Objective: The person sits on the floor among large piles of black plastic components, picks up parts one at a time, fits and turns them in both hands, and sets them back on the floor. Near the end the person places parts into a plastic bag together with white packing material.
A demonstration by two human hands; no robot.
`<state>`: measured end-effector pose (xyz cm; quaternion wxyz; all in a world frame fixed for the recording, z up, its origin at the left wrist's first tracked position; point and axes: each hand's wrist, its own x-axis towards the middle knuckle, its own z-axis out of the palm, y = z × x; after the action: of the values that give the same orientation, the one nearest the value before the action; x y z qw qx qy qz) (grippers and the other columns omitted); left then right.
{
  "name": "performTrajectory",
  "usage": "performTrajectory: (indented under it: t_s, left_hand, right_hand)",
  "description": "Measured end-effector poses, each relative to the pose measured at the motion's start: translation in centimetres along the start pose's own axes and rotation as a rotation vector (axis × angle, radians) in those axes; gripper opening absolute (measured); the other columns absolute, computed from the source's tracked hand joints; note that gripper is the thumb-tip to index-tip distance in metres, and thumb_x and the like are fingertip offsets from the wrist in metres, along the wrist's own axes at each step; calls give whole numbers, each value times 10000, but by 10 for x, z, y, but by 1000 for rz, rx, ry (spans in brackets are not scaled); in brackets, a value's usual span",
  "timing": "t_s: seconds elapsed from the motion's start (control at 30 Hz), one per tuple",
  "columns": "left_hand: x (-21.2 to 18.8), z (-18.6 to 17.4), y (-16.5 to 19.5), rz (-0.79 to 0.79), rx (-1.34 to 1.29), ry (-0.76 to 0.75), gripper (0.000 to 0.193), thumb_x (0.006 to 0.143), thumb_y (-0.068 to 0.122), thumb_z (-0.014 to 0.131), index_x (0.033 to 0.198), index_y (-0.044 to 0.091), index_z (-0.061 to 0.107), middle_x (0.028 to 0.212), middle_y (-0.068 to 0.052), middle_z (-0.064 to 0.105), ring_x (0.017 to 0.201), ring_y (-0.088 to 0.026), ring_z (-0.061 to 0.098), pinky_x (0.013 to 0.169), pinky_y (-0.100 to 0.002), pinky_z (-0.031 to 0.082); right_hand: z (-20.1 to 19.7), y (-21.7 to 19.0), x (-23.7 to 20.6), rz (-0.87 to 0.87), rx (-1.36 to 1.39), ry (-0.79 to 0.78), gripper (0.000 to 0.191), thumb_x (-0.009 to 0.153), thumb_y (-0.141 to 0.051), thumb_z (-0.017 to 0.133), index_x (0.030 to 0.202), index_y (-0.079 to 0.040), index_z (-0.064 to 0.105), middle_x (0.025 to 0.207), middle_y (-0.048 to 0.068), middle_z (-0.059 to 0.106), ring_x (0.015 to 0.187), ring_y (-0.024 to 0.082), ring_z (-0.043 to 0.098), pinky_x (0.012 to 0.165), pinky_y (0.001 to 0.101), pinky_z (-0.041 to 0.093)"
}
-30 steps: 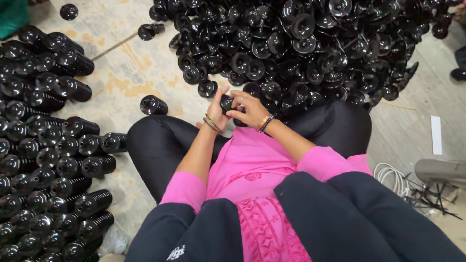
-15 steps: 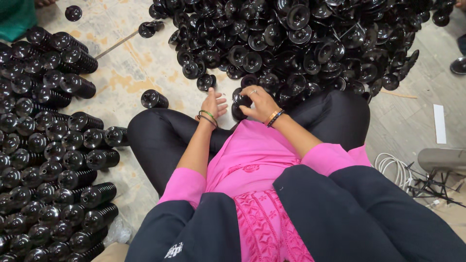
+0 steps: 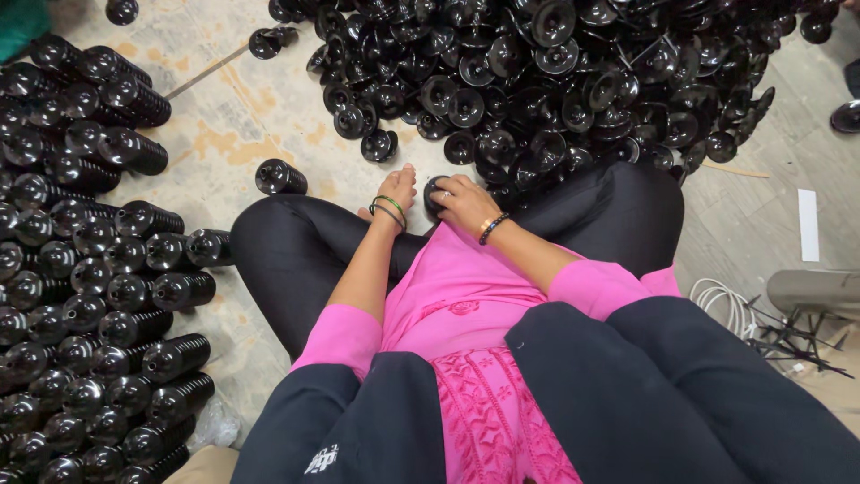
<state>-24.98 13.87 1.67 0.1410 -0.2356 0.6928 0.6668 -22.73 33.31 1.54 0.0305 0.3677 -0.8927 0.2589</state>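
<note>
Person sits cross-legged on the floor [image 3: 242, 134], pink top, black trousers, dark jacket over the lap. Right hand [image 3: 464, 199] rests on a black plastic disc part [image 3: 435, 192], fingers [image 3: 450, 186] curled over its top, closed around it; the part sits at the knee line, right at the near edge of the big loose heap of black disc parts [image 3: 555, 81]. Dark bead bracelet on the right wrist. Left hand [image 3: 394, 190] lies just beside the right, palm down, fingers [image 3: 405, 172] straight and together, holding nothing; fingertips point toward the heap, apart from it by a small strip of floor. Green and dark bangles on the left wrist. The held part is between the two hands, touching the right, just beside the left thumb side; contact with the left cannot be told. One single stacked black cylinder [image 3: 279, 177] lies on its side well left of the left fingers. Further left, rows of stacked black cylinders [image 3: 90, 269] laid side by side. Far right of the right fingers: white cable coil [image 3: 717, 300], grey stool edge [image 3: 811, 291], white paper strip [image 3: 808, 224].
</note>
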Motion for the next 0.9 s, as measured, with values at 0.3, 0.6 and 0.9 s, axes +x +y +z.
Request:
performTrajectory:
  t_s: [0.3,0.6,0.9]
  left_hand:
    - [2,-3,-13,449,235,212,374,973,355,623,1135,25,693,1060,-144,744,935,-235,714,853,-377,561]
    - [-23,26,2,825,838,31,670,737,283,866,1310,68,595,1396,-216,549,1257,-444,555,1011,-490,437]
    - [-17,28,-18,619,892,-182,774,671,220,919,1350,178,550,1490,-138,520,1232,-392,600,1010,-461,511]
  right_hand:
    - [-23,3,7,14,182,84,457,745,-256,859,1124,-49,710,1236,143,654,1155,351,593,990,418,490]
    - [-57,50,-10,415,234,192,271,894,-191,766,1121,-45,738,1061,144,717,922,296,719,826,373,578]
    - [-38,51,-6,415,360,86,280,883,-170,760,1121,-27,721,1020,144,707,864,230,760,752,333,593]
